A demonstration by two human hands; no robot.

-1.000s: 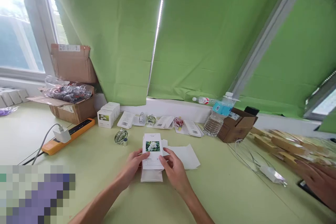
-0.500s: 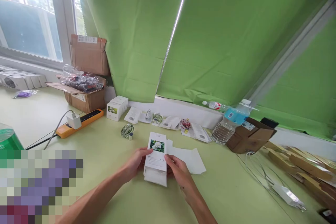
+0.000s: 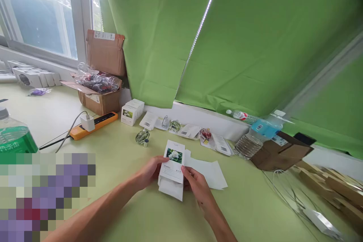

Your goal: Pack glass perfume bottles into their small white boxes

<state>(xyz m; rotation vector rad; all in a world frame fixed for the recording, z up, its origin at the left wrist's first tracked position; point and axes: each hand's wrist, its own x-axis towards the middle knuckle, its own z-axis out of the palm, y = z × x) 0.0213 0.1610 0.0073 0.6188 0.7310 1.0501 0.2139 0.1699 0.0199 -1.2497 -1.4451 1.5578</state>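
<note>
Between my two hands is a white paper box (image 3: 172, 170) with a white flower printed on its front; its near end shows an unfolded flap. My left hand (image 3: 151, 170) grips its left edge, thumb on the front face. On the right edge, my right hand (image 3: 195, 181) pinches it, thumb on the front too. The fingers behind the box are hidden. Just beyond my right hand a flat white box blank (image 3: 211, 174) lies on the table. A small round glass bottle with a dark cap (image 3: 142, 136) rests further off, beyond my left hand.
Along the wall stand a row of small white boxes (image 3: 132, 112) and white packs with little bottles (image 3: 184, 130). An orange power strip (image 3: 95, 124) and an open carton (image 3: 100, 100) are at left. A large water bottle (image 3: 249, 143), cables and a white adapter (image 3: 320, 221) are at right.
The view has shifted a little, so the whole scene sits further right. My hands keep the same hold on the white box, which looks almost unchanged.
</note>
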